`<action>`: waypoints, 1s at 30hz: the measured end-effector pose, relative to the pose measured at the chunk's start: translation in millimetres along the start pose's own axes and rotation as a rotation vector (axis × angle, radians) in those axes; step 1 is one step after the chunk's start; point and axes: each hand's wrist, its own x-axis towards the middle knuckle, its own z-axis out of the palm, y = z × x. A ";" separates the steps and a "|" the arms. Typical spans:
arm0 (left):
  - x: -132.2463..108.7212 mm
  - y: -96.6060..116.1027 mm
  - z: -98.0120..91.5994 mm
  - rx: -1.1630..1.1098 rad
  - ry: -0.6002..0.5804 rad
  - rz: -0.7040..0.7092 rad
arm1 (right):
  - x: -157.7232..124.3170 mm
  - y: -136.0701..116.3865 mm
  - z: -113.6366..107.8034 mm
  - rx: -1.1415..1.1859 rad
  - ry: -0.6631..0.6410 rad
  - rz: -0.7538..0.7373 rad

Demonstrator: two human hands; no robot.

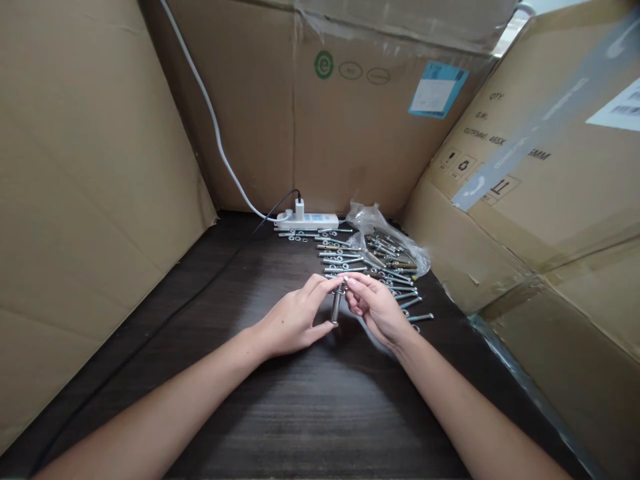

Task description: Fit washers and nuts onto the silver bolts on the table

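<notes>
1. Between the left hand's (293, 321) thumb and fingers sits a silvery, cylindrical metal bolt (336, 309), just right of that palm; the thumb presses its near end and the fingers reach its far end, so the left hand is clamped on it lengthwise.

2. At the bolt's far end, the right hand (381, 310) has thumb and forefinger pinched together on a small silvery part (345, 279), too small to identify; its other fingers curl in toward its palm.

3. From the left thumb the bolt's long axis runs away from the person, leaning slightly right, with the far end pointing to the right hand's fingertips and the broader near end toward the person.

4. Beneath both hands spreads a dark wood-grained tabletop (300, 413).

5. Just beyond the fingertips, and to the right of the right hand, lie rows of slim silvery metal bolts (340, 255), mostly crosswise, with small rings among them.

6. Farther beyond the right hand is a crumpled clear plastic bag (367, 217), with more metal bolts lying at it.

7. Well beyond the left hand rests a long white plastic power strip (323, 221), a white plug (299, 210) standing in it.
</notes>
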 end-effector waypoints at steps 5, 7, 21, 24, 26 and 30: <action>0.9 0.6 -1.2 0.021 -0.029 0.011 | 1.6 3.0 -2.1 0.040 0.033 0.002; 1.1 0.7 -1.5 0.021 -0.029 0.022 | 2.1 4.6 -2.9 0.050 0.045 0.010; 1.3 3.3 -0.1 -0.027 0.010 -0.003 | -1.0 7.2 -2.6 -0.139 -0.052 0.014; 0.7 1.9 0.8 -0.006 -0.007 0.005 | -0.9 9.8 -3.6 -0.190 -0.071 0.011; 0.1 0.7 1.8 0.000 -0.015 0.013 | -1.0 11.6 -3.5 -0.210 -0.087 0.015; -1.0 -0.8 3.6 0.012 -0.032 0.033 | -2.3 11.5 -1.3 -0.203 -0.108 0.040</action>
